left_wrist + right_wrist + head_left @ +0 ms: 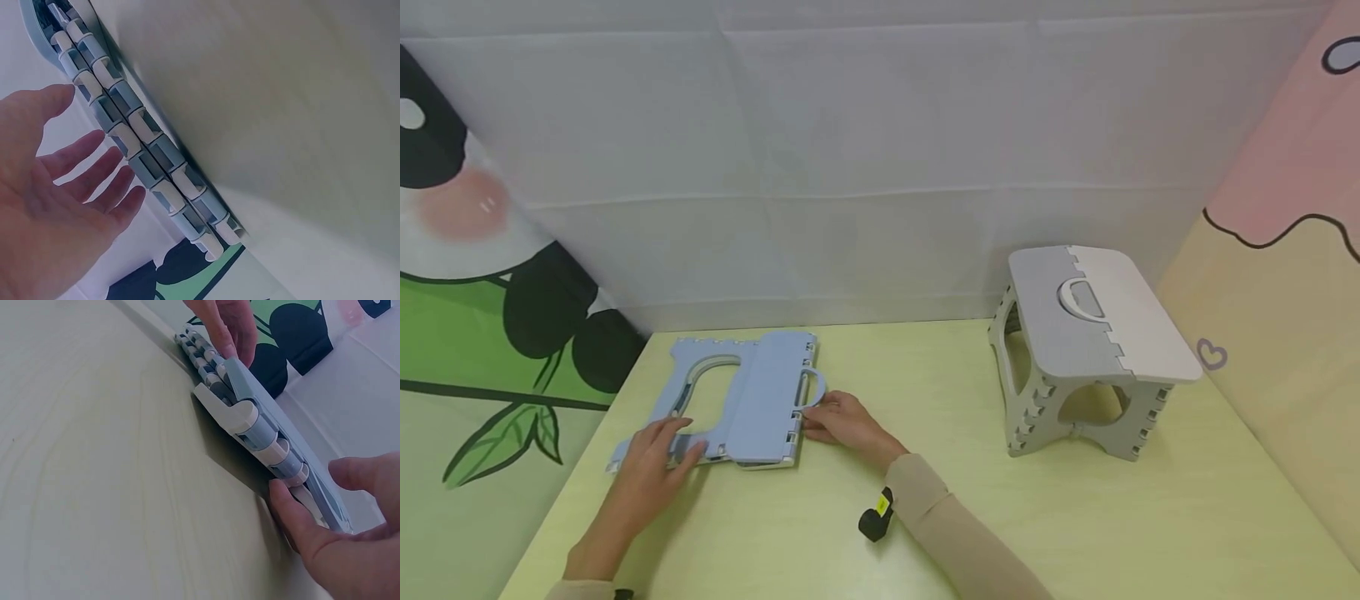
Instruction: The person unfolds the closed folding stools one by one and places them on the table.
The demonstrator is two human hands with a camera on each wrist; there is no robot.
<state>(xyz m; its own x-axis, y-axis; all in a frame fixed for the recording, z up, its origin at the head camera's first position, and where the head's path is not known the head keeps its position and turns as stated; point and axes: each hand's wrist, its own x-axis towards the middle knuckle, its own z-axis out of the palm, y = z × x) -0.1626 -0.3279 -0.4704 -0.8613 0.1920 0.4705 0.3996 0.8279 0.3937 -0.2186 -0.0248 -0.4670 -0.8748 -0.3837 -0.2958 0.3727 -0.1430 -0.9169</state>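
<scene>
A blue folding step stool (767,400), folded flat, lies at the table's left, with a leg opening and a loop handle (815,388) on its right edge. My left hand (651,467) is at its near left edge, fingers spread over the leg part. In the left wrist view, the left hand's loosely bent fingers (94,169) lie beside the row of hinge joints (134,134). By the handle, my right hand (850,429) grips the stool's right edge. The right wrist view has its thumb and fingers (294,512) on either side of that edge; their exact contact is partly hidden.
A grey and white folding stool (1105,317) stands unfolded at the table's right. A white cloth (880,167) hangs behind the table (925,350). Printed cartoon panels rise at left and right. A black strapped device (876,517) sits by my right cuff.
</scene>
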